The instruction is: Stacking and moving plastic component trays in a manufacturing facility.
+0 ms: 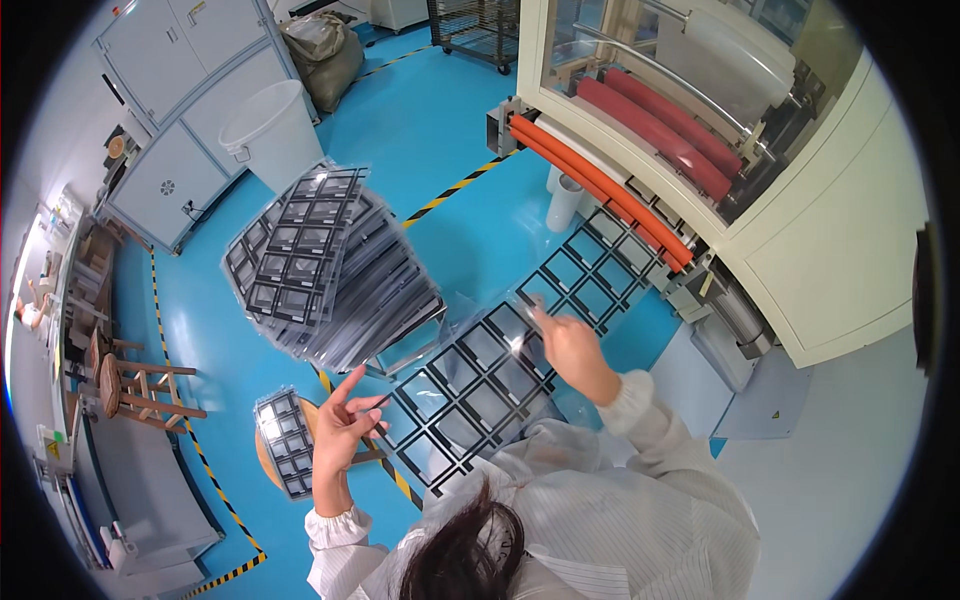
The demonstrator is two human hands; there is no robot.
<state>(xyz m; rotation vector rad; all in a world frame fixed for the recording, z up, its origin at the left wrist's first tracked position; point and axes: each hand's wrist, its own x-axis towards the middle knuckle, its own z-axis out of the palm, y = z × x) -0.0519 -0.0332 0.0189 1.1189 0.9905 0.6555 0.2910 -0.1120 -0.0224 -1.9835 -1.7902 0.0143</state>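
Basically, film strip point(476, 398): left end @ L hand point(343, 440), R hand point(580, 357) over mid.

Floor point(400, 110) bright blue, glossy. Black-and-yellow tape point(455, 196) crosses it on a slant; a second striped line point(223, 497) runs down the left side and turns a corner near the bottom. Upper left: large pale-grey cabinet point(165, 115), round vent low on its front. White round bin point(270, 130) just beside it. Bulging drab sack point(322, 60) behind the bin, near the cabinet. Top centre: black wire rack point(472, 28) on casters, upper part cut off. Left: wooden stool point(109, 386), round seat, appears sideways through lens bend.
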